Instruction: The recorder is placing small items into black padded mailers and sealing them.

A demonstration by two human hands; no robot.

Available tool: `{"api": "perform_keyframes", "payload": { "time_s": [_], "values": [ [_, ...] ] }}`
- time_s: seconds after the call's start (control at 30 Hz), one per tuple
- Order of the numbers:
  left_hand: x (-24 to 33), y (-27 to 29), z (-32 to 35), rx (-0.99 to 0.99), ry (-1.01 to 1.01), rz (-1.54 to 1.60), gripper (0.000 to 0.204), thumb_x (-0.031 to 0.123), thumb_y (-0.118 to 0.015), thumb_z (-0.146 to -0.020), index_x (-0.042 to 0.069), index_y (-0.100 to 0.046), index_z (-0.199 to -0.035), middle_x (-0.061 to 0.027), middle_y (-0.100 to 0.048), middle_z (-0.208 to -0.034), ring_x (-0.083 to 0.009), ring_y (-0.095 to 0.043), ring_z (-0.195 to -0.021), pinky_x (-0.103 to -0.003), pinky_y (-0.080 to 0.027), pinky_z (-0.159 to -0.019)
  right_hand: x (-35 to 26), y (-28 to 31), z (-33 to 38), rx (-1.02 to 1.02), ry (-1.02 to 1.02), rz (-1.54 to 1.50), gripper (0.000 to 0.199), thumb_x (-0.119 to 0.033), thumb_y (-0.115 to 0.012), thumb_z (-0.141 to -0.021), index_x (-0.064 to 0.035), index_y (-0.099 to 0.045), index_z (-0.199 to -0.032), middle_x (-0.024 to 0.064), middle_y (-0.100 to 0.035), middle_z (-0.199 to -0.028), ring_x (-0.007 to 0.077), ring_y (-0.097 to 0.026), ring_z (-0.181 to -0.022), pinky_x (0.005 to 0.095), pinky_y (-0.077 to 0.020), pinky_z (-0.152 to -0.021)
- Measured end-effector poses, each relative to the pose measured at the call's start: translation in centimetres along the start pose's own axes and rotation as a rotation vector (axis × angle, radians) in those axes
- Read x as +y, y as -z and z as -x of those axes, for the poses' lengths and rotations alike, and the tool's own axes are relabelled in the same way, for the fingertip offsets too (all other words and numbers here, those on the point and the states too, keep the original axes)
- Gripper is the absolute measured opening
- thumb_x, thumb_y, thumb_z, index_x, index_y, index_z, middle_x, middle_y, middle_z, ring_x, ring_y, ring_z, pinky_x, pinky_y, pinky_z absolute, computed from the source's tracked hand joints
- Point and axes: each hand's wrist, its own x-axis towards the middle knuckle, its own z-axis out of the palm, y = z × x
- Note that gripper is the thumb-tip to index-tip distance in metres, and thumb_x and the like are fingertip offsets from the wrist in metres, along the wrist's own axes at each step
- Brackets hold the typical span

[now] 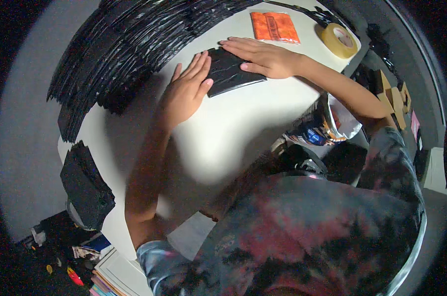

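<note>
The right hand (pixel 269 58) covers the far right part of the black packet (pixel 228 76); its left margin is partly hidden by the left hand (pixel 185 92). The long dark pile (pixel 129 47) is cut off by the upper border, its individual pieces hard to separate. Both hands lie palm down, fingers extended, released and grasping nothing. The right hand points leftward along the far edge. The packet lies flat on the white surface (pixel 243 121), between the 2 hands, near 1 orange packet (pixel 273 27).
</note>
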Motion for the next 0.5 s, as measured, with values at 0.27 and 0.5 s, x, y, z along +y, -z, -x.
{"api": "perform_keyframes", "payload": {
  "time_s": [0.27, 0.5],
  "values": [
    [0.2, 0.4, 0.2, 0.004, -0.001, 0.012, 0.057, 0.027, -0.043, -0.110, 0.004, -0.032, -0.161, -0.0116, -0.026, -0.171, -0.0288, -0.022, -0.158, -0.057, -0.015, -0.126, -0.1, 0.5, 0.1, 0.106, 0.043, -0.221, 0.071, -0.036, -0.056, -0.104, -0.0048, -0.030, -0.162, 0.0150, -0.028, -0.169, 0.0335, -0.025, -0.157, 0.0466, -0.0222, -0.128],
    [0.2, 0.8, 0.2, 0.023, -0.011, 0.000, 0.055, 0.029, -0.044, -0.110, 0.003, -0.038, -0.158, -0.0107, -0.028, -0.170, -0.0272, -0.023, -0.158, -0.057, -0.017, -0.126, 0.5, 0.8, 2.3, 0.122, -0.001, -0.198, 0.059, -0.024, -0.076, -0.091, -0.0031, -0.059, -0.143, 0.0165, -0.053, -0.153, 0.0358, -0.039, -0.150, 0.0493, -0.0334, -0.123]
  ]
}}
